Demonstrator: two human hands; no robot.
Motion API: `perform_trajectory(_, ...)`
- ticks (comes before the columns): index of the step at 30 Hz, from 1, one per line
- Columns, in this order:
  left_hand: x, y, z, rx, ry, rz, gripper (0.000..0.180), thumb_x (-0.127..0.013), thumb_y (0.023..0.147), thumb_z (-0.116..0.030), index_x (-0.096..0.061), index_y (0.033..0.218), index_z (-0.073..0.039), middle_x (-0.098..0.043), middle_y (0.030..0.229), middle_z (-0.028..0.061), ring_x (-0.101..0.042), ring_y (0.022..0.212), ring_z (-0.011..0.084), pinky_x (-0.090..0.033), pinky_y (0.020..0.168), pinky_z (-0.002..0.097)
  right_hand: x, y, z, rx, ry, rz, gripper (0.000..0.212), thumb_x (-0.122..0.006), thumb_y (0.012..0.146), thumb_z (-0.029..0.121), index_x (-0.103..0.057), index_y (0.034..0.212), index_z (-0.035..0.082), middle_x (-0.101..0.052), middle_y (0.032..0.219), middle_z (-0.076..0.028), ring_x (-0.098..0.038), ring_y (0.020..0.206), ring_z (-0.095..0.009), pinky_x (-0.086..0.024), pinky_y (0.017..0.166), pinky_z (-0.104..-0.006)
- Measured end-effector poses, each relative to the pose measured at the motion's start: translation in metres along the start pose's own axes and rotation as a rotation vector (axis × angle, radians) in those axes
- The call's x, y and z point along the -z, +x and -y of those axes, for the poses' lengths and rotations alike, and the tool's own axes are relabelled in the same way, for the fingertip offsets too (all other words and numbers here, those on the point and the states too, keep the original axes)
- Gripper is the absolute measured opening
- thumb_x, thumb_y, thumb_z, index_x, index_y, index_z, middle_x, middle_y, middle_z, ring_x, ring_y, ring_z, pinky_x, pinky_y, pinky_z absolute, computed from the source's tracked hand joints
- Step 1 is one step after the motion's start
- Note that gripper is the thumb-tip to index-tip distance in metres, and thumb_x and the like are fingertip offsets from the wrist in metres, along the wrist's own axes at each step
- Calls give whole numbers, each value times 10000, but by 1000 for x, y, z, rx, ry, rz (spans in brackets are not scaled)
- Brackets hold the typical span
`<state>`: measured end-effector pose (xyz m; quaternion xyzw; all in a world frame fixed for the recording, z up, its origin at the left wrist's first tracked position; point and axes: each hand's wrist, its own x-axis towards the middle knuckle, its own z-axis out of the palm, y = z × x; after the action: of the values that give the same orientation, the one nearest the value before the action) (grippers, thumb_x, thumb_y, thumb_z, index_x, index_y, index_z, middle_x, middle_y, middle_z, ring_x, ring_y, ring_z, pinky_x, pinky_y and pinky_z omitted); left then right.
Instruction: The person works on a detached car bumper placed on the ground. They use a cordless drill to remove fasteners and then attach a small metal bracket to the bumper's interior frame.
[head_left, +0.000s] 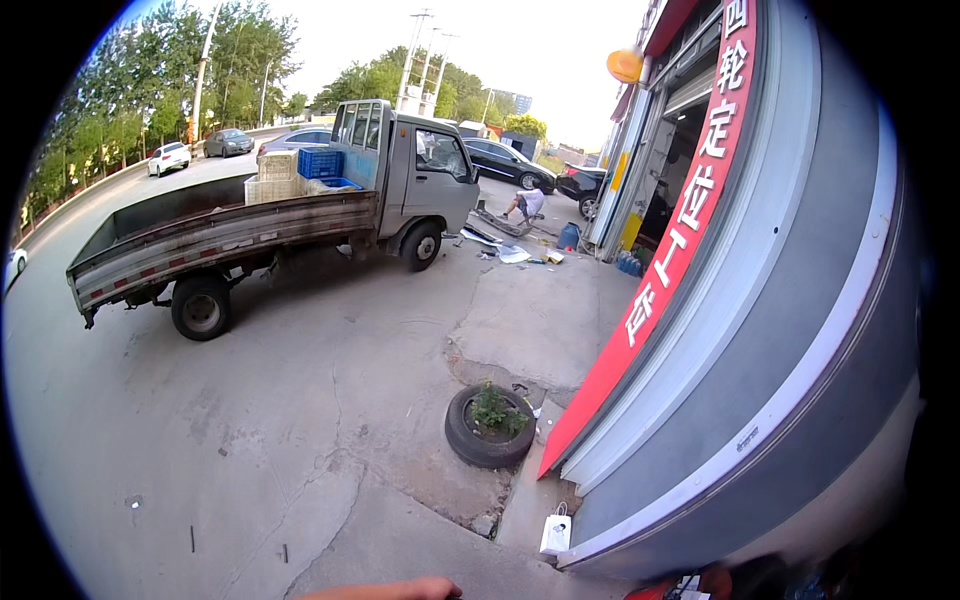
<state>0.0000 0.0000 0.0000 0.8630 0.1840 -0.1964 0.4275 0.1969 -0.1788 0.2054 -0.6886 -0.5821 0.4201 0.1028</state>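
Only a sliver of my left hand shows at the lower edge, stretched toward the right. Its fingers are mostly cut off by the frame, so I cannot tell whether it holds anything. My right hand is out of the picture. Beyond my hand lies the concrete pavement. A small white paper bag with a handle stands against the foot of the grey wall panel, apart from my hand.
A tire planter with a green plant sits ahead. A flatbed truck carrying crates stands at the left. Farther off, a person crouches near scattered parts. Red and black items lie at the lower right.
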Motion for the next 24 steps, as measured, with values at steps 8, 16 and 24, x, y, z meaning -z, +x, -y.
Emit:
perform_trajectory(8, 135, -19, 62, -27, -102, -57, 578, -733, 928, -305, -635, 1460, -103, -682, 1388, 247, -666, 1280, 409, -536, 1073, 496, 83, 126, -10, -352, -139, 97, 575, -760, 964, 323, -508, 1377, 13, -697, 1252, -238, -729, 1085, -401, -555, 983, -557)
perform_trajectory(16, 267, -117, 10, 25, -808, -422, 475, -640, 1119, -338, -563, 1528, -109, -705, 1295, 128, -647, 1167, 191, -532, 1037, 379, 39, 273, 66, -41, 1037, 191, 477, -676, 1099, 292, -446, 1400, 2, -669, 1276, -162, -747, 1079, -254, -674, 835, -389)
perform_trajectory(24, 376, -168, 45, 147, -1251, -824, 307, -595, 1138, -205, -612, 1404, -51, -719, 1166, 95, -700, 1038, 174, -652, 826, 351, 137, 400, 195, 82, 1025, 337, 325, -802, 1019, 337, -622, 1028, 66, -594, 822, 25, -489, 644, -57, -363, 539, -259)
